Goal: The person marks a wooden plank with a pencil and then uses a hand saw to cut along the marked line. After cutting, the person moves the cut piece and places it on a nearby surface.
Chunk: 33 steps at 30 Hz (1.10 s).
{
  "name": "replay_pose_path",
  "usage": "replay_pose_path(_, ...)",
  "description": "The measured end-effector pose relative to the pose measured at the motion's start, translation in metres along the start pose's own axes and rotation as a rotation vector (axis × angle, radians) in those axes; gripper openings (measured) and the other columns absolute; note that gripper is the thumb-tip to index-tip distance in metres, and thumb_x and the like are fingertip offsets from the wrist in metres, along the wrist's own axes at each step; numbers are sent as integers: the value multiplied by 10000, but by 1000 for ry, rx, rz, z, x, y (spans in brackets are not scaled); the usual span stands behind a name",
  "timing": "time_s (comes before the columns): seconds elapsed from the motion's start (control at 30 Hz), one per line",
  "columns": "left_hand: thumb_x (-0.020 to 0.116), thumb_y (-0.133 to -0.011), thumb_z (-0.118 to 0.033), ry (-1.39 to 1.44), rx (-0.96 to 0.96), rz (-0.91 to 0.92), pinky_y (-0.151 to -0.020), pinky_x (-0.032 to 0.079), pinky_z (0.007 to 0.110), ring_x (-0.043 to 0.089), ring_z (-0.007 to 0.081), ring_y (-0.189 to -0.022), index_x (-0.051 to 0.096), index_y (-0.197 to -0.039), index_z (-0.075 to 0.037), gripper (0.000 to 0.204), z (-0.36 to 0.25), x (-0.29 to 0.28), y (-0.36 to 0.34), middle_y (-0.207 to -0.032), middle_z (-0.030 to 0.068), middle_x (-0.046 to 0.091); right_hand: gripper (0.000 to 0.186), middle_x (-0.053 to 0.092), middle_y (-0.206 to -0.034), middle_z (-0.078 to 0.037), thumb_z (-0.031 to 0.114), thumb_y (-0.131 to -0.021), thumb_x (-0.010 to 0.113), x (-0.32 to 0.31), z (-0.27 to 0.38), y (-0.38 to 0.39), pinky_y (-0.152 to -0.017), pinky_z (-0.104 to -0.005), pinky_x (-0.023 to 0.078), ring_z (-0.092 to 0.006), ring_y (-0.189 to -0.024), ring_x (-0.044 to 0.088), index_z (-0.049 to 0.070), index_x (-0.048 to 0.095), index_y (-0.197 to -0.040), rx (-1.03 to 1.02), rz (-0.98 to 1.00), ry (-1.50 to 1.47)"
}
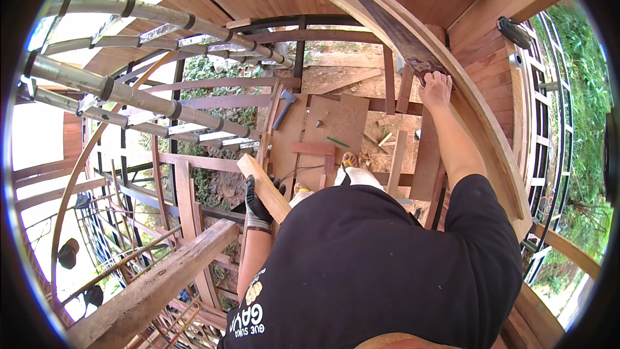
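My left hand (258, 211), in a dark work glove with a grey cuff, is closed around a short, pale piece of timber (266, 187) beside my torso. To the upper right, my bare right hand (437, 90) grips the handle end of a handsaw (395, 31). The saw's dark, worn blade points away to the upper left and lies along a long wooden beam (481, 113). My fingers cover most of its handle.
A metal telescopic ladder (139, 94) slants in from the left. Below, a hammer (284, 111) and a thin green stick (339, 143) lie on boards (332, 116) near my feet. A thick rough beam (155, 284) crosses the lower left. Open framing shows the ground beneath.
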<state>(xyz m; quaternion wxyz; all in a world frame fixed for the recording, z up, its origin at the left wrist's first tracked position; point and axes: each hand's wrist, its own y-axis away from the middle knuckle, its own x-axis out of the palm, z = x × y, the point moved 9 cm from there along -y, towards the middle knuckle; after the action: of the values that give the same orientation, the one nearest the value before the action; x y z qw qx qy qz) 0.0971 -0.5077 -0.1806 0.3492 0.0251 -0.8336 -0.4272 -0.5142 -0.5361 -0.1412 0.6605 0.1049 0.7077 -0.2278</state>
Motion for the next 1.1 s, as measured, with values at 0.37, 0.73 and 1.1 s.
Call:
replay_pose_path(0.37,555,-890,-525,-190,48,176,-1001,459,512,612,353,-1097,497,-1309,-19,660,-26,70,-5,-1191,188,604,729,543,-1225,-164,623,-802,648,-80,49,59,-1021,-548,325,-339,-1179,497,52,514,-1235,80,-311,-114)
replay_pose_path(0.73,425,-884,-707,-659,-682,480,-801,548,454,651,297,-875,468,-1353,-81,783,82,122,-29,-1031,141,652,465,646,-1056,-256,358,-796,700,43,44,549,-849,-462,500,-416,-1003,619,5,604,-1083,1181,544,-456)
replay_pose_path(1.1,612,-845,-419,-1280,-1161,884,-965,456,524,608,311,-1059,434,-1406,-127,656,145,58,72,-1073,131,643,421,676,-959,-251,342,-796,647,-72,527,973,-830,-449,518,-398,-973,650,6,648,-1050,2365,352,-360)
